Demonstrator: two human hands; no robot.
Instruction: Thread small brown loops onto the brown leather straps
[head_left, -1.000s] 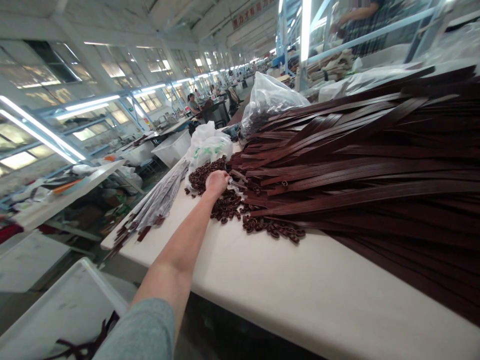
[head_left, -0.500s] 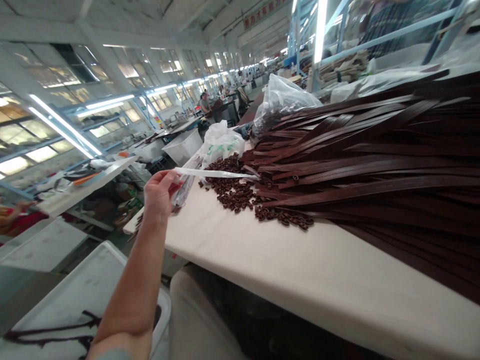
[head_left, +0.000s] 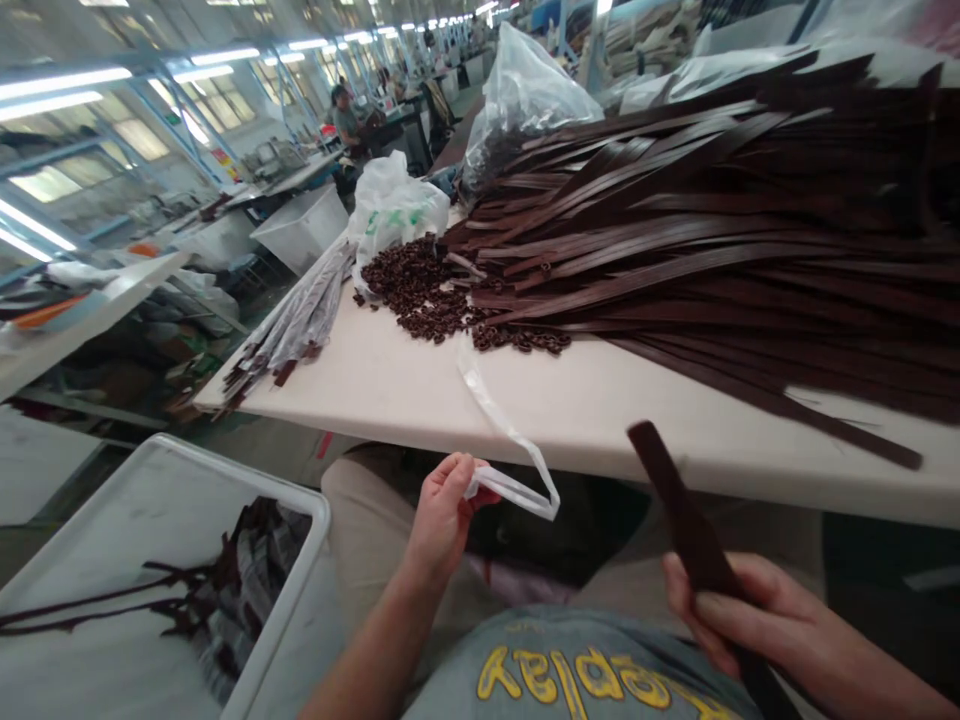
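Over my lap, my left hand [head_left: 444,505] pinches one end of a thin white plastic strip [head_left: 491,408]. The strip loops down and runs back up onto the cream tabletop [head_left: 390,385]. On the right, my right hand [head_left: 757,605] is closed around a dark brown strap [head_left: 679,500], which slants up toward the table edge. A heap of small brown loops [head_left: 427,295] lies on the table beyond my hands. Beside it, a big pile of brown straps [head_left: 675,260] spreads to the right.
Plastic-wrapped strap bundles [head_left: 300,305] lie at the table's left end. A white bag [head_left: 397,205] and a clear bag [head_left: 517,90] stand behind the loops. At my lower left is a white bin [head_left: 161,450] holding wrapped straps. Another person [head_left: 349,120] sits far back.
My left hand has drawn the white strip back from the table to my lap. My right hand has come into view with a brown strap. The view has tilted down.
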